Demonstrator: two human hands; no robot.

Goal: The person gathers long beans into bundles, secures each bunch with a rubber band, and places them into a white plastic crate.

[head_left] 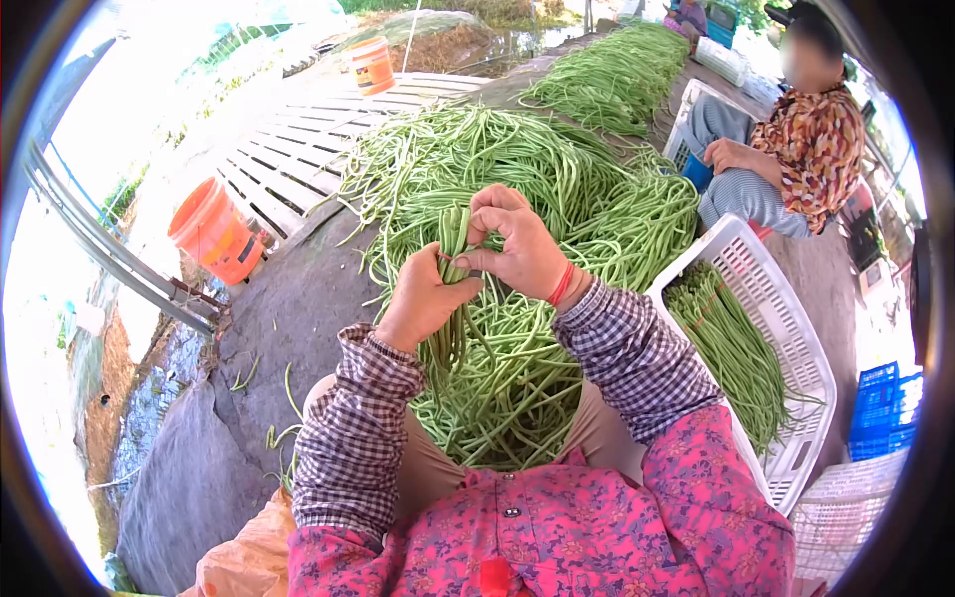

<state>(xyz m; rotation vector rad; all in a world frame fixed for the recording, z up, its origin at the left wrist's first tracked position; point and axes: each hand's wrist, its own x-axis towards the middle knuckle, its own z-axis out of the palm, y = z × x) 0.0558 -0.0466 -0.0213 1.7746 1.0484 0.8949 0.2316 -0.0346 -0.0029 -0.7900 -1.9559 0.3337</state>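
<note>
My left hand (428,298) is closed around a bundle of long green beans (454,231), whose lower ends hang down in front of my lap. A thin red rubber band (445,257) lies across the bundle. My right hand (519,244) is closed, with thumb and fingertips pinching at that band against the beans. More red bands (564,283) circle my right wrist. Just beyond and below both hands spreads a large heap of loose long beans (477,149), reaching down between my knees.
At right, a white plastic crate (811,363) holds banded bean bundles (721,343). Another person (811,139) sits beyond it. Orange buckets (214,234) (371,66) stand left and behind. A further bean pile (617,75) lies at the back; blue crates (880,408) are far right.
</note>
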